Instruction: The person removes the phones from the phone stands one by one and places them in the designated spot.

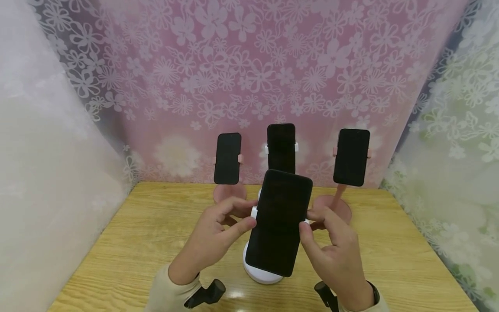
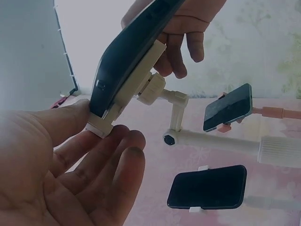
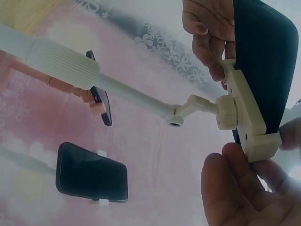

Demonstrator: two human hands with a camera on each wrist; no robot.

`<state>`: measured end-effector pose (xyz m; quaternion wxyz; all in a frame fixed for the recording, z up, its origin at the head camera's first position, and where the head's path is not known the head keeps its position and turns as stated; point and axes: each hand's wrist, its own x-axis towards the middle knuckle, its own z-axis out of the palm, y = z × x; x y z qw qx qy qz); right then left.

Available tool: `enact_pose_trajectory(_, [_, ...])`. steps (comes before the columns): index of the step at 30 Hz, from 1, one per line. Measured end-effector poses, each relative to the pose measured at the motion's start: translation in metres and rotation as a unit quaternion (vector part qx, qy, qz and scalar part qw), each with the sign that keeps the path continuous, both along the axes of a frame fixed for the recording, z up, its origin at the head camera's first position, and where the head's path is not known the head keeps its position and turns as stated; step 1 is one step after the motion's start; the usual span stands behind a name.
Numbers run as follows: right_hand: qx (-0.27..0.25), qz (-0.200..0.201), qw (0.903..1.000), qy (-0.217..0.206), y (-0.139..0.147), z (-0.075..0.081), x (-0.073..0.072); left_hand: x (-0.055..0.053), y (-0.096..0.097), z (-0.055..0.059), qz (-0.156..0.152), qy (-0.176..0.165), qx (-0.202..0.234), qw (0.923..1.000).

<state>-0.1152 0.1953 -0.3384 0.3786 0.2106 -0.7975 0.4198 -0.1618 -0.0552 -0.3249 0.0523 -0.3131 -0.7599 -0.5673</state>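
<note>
A black smartphone, screen up and slightly tilted, sits in the white clamp of a phone holder at the middle of the table. On its left side my left hand pinches the clamp's end between thumb and fingers, the thumb by the phone's edge. Opposite, my right hand pinches the clamp's other end in the same way. The wrist views show the clamp's back, a round knob and a jointed white arm. Below the phone, part of the round white base shows.
Behind stand three more phones in holders: a left phone on a pink stand, a middle phone in a white clamp, and a right phone on a pink stand. Floral curtains surround the wooden table.
</note>
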Motion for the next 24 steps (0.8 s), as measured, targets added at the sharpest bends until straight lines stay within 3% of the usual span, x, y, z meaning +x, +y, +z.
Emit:
enact_pose_trajectory(7, [0.029,-0.019,0.9992,0.019,-0.002,0.002,0.0,0.001,0.001,0.002,0.023,0.01,-0.003,0.9997])
enact_pose_trajectory(15, [0.027,-0.023,0.9994,-0.003,-0.007,-0.005,-0.007,-0.003,0.004,0.0,0.065,0.011,-0.03,0.9974])
enact_pose_trajectory(24, [0.041,-0.014,0.9989,-0.02,-0.006,-0.004,-0.012,-0.004,0.005,-0.004,0.07,0.029,-0.041,0.9963])
